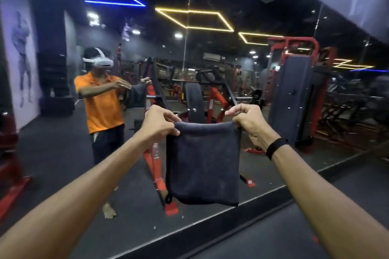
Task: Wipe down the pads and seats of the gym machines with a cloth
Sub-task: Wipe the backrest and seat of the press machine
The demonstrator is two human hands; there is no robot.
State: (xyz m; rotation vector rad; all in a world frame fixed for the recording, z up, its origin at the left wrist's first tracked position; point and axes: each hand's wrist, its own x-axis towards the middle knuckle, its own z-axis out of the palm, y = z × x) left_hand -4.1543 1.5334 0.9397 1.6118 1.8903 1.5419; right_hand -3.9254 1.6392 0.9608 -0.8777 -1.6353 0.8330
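Dark terry cloth (203,164) hangs folded, in air before mirror wall (273,90). Left hand (162,122), right hand (248,121) each pinch one top corner. Likely soft, light, limp, non-slip — bunch in one palm for wiping.

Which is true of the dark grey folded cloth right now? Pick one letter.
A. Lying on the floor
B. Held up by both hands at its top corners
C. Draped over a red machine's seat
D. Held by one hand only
B: the left hand and right hand each pinch a top corner of the dark grey folded cloth, which hangs free in front of the mirror.
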